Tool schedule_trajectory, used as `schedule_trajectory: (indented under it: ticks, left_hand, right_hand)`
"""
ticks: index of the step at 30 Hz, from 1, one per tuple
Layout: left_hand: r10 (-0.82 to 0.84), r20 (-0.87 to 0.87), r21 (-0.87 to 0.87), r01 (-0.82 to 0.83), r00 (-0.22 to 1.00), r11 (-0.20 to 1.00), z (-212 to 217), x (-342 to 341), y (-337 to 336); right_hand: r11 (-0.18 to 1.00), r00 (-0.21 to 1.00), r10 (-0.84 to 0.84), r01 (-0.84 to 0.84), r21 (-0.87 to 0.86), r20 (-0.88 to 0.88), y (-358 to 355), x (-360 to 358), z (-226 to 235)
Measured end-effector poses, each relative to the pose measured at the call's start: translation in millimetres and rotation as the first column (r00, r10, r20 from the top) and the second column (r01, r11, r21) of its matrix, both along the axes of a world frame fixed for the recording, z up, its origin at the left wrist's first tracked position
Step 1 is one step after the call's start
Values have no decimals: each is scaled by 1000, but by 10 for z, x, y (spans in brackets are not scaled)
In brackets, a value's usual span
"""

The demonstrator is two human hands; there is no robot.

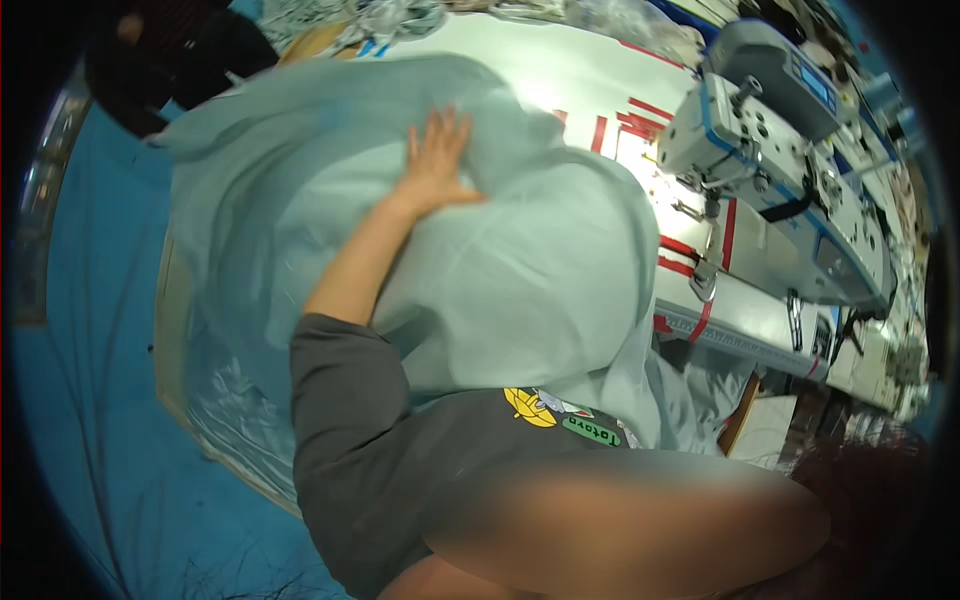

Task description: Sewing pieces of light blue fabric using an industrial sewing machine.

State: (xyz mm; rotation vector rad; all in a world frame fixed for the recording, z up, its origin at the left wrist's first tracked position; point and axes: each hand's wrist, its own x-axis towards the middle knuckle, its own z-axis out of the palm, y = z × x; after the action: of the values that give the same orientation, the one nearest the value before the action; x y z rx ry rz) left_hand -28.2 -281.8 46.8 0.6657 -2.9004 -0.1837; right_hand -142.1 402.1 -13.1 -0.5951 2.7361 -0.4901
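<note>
A wide sheet of pale grey-green fabric (540, 270) spreads in loose folds over the white table (560, 60) and hangs down its near side. My left hand (437, 165) lies palm down on the far part of this fabric, with fingers spread and the thumb pointing right. Nothing is gripped in it. The left forearm crosses the cloth from a dark grey sleeve. My right hand does not show.
A white and blue sewing machine (720, 130) stands at the right, with red tape strips (640, 122) on the tabletop beside it. Bundled cloth (390, 20) and clear plastic bags (640, 22) lie along the far edge. A person in dark clothing (200, 50) is at the far left, above the blue floor (100, 300).
</note>
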Motion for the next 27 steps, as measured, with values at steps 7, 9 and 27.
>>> schedule_trajectory:
  ticks: [7, 9, 27]
  left_hand:
    - [-506, 58, 306, 467, 860, 829, 99, -15, 678]
    - [-441, -183, 632, 449, 879, 632, 159, 50, 534]
    - [-470, 113, 378, 399, 876, 835, 108, -175, 474]
  right_hand:
    - [447, 633, 725, -731, -515, -271, -3222, -215, 1412]
    - [380, 557, 801, -757, -531, -221, -4121, -360, 1361]
    - [450, 659, 621, -743, -495, -425, -4340, -630, 993]
